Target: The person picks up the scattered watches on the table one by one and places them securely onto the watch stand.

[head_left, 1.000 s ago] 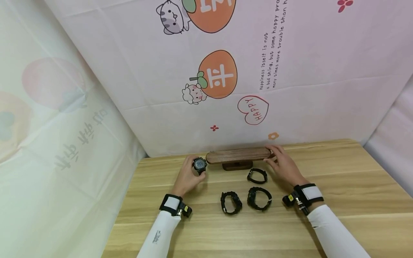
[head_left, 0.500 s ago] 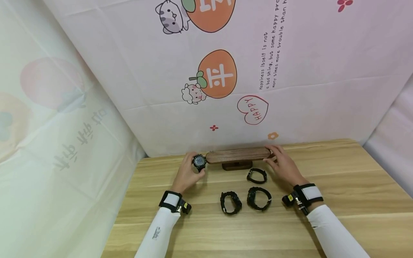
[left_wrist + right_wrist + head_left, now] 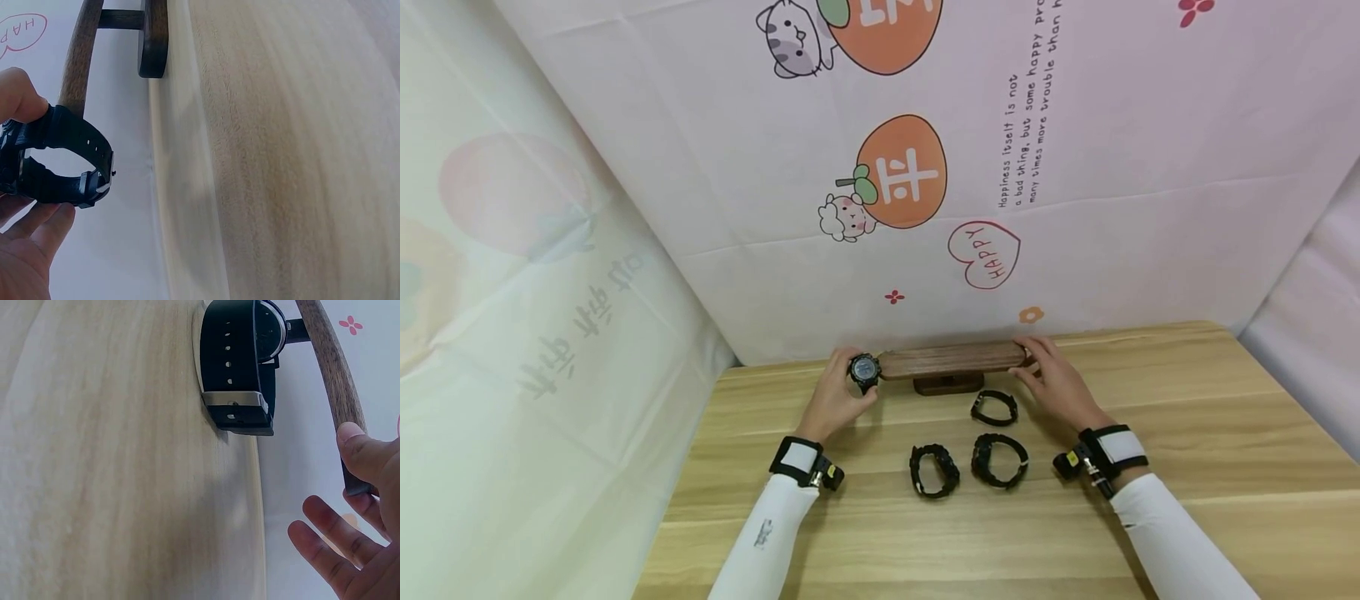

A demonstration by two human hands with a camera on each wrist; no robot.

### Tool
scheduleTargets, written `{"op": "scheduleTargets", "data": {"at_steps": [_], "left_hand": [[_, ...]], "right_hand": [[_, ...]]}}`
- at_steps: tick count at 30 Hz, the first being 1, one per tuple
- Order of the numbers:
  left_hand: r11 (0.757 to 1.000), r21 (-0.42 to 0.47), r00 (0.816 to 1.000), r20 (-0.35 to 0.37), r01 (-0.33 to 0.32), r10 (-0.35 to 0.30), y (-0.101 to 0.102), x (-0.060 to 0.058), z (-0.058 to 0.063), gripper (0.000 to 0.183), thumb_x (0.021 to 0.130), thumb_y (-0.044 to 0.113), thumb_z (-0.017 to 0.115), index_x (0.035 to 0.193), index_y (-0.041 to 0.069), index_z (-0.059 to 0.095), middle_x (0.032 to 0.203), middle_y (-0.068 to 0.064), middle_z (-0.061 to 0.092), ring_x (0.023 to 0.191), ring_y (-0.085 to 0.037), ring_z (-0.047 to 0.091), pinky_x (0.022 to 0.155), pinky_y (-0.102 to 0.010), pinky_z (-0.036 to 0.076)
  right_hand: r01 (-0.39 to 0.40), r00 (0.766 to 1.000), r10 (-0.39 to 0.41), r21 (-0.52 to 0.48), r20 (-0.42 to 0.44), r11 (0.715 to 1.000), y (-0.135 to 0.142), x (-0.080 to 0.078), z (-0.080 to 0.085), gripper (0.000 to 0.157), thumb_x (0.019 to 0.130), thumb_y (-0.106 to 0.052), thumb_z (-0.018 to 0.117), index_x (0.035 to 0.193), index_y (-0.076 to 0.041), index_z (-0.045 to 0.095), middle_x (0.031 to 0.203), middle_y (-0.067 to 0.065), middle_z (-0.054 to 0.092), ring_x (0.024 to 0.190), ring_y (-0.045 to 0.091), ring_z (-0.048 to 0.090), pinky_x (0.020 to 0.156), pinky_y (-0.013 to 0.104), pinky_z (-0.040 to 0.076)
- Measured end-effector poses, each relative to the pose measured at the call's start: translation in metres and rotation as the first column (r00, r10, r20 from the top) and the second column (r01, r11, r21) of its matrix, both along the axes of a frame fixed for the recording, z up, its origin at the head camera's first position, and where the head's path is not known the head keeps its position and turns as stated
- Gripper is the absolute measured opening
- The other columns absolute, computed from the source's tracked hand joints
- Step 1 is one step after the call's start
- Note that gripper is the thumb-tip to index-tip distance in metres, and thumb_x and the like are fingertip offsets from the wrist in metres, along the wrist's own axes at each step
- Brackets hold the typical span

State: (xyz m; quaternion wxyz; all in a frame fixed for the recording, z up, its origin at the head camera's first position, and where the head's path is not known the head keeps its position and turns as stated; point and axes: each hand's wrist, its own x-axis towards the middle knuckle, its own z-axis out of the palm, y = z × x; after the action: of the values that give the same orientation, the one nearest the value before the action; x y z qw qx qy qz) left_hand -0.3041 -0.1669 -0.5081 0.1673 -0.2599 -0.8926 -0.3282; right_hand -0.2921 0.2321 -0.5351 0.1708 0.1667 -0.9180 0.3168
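Reaching to the far side of the table (image 3: 880, 542), the left hand (image 3: 833, 404) pinches a watch (image 3: 865, 368) between thumb and fingers, right at the left end of a wooden stand (image 3: 951, 360). The right hand (image 3: 1062, 390) grips its right end (two fingers spread loose). Three black watches (image 3: 934, 472) (image 3: 1000, 461) (image 3: 995, 408) sit nearer, between the arms.

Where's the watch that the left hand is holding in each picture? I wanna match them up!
Head: the held watch is a little below the middle, in the left hand.
Left wrist: the held watch is at the left edge, about halfway down.
Right wrist: not in it; that's a different watch.
Shared landmark: the wooden bar shows in all three.
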Motion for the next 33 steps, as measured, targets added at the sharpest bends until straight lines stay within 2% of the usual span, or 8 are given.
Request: {"op": "scheduleTargets", "data": {"at_steps": [9,22,29,33], "left_hand": [[1.000,-0.005,1.000,-0.025,0.018,-0.018,0.005,-0.005,-0.004,0.061,0.077,0.023,0.074,0.130,0.008,0.048,0.125,-0.003,0.050,0.111,-0.014,0.050,0.097,-0.032,0.048],[1.000,0.001,0.999,-0.015,0.029,-0.029,0.011,-0.008,-0.001,0.067,0.074,0.015,0.077,0.133,0.001,0.046,0.129,-0.006,0.048,0.114,-0.018,0.049,0.099,-0.036,0.046],[0.999,-0.031,1.000,-0.003,0.019,-0.020,0.013,-0.010,-0.002,0.070,0.075,0.018,0.077,0.135,0.004,0.045,0.133,-0.006,0.047,0.117,-0.018,0.048,0.102,-0.036,0.044],[0.998,-0.063,0.999,-0.031,0.005,-0.007,0.014,-0.011,-0.002,0.071,0.074,0.021,0.078,0.136,0.007,0.046,0.135,-0.006,0.048,0.119,-0.019,0.048,0.102,-0.037,0.044]], "right_hand": [[0.001,1.000,-0.001,0.002,0.004,1.000,0.000,0.001,0.002,0.056,0.095,-0.024,0.062,0.144,-0.007,0.041,0.138,0.016,0.041,0.093,0.028,0.058,0.073,0.044,0.055],[-0.002,1.000,0.002,-0.002,-0.012,1.000,0.000,0.001,0.001,0.056,0.094,-0.024,0.063,0.144,-0.011,0.042,0.138,0.015,0.042,0.095,0.028,0.057,0.073,0.044,0.055],[-0.004,1.000,0.005,0.003,-0.019,1.000,0.000,0.000,0.001,0.056,0.094,-0.024,0.063,0.144,-0.011,0.042,0.137,0.015,0.042,0.095,0.028,0.057,0.073,0.044,0.054],[-0.004,1.000,0.004,0.006,-0.016,1.000,0.000,0.000,0.001,0.056,0.095,-0.024,0.063,0.145,-0.011,0.041,0.138,0.014,0.042,0.095,0.029,0.057,0.074,0.044,0.055]]}}
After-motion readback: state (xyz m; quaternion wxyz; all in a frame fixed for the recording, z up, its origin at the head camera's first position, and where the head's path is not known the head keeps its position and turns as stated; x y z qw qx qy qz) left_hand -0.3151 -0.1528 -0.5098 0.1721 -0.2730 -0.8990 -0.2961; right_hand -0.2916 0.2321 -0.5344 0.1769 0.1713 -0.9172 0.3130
